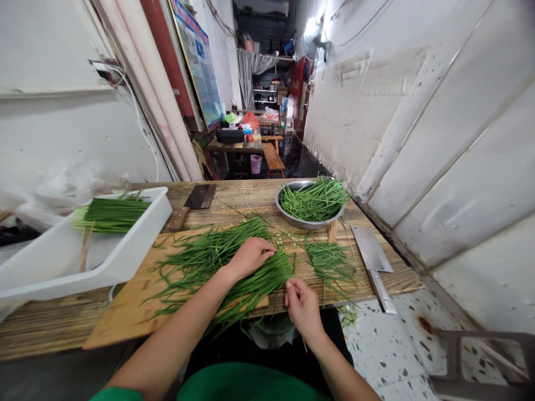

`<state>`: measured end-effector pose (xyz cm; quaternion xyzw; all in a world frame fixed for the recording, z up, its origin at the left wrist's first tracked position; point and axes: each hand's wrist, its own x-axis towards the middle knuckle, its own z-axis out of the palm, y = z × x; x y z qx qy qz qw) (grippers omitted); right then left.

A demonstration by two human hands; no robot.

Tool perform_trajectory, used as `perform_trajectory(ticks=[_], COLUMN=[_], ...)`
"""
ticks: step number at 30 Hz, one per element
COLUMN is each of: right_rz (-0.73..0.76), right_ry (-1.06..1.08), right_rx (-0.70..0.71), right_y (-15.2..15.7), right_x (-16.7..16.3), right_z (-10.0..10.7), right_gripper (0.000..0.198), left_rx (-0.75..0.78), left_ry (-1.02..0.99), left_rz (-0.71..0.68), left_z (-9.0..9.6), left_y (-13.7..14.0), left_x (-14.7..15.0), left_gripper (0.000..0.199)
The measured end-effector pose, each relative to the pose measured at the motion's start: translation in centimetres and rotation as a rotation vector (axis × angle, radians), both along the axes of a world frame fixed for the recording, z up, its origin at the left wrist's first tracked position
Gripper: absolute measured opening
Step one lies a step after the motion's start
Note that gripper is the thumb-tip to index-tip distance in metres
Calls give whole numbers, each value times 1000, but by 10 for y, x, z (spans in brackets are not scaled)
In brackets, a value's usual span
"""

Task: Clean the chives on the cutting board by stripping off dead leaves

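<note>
A large loose heap of green chives [209, 250] lies across the wooden cutting board [121, 303] and over its right edge. My left hand [249, 259] rests on the heap, thumb and fingers pinched near the stalk ends; what is between them is too small to make out. Just beyond those ends is my right hand [303, 309], its fingers curled closed, and any thing inside them is hidden. A thin straw-coloured strand shows below it. To the right, a smaller bunch of chives [332, 262] lies on the wooden table [251, 192].
A metal bowl [309, 225] piled with chives stands at the back right. One cleaver [371, 253] lies at the right, its handle past the front edge; another cleaver [200, 196] lies behind the board. A white tray [129, 262] at the left holds bundled chives [119, 214].
</note>
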<state>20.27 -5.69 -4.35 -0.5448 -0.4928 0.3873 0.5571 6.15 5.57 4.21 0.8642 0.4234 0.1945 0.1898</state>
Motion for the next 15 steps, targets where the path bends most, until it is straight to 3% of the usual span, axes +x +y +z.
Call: perform_trajectory(ticks=[9, 15], right_rz=[47, 36], right_ry=[4, 1], right_rx=[-22, -3], right_y=[-1, -1], right_x=[1, 1], right_z=[6, 4], right_gripper=[31, 32], left_rx=[-35, -46], left_ry=[-18, -18], left_rz=[56, 18], left_z=[7, 4], left_y=[-2, -3], left_x=[0, -2], left_gripper=[18, 20])
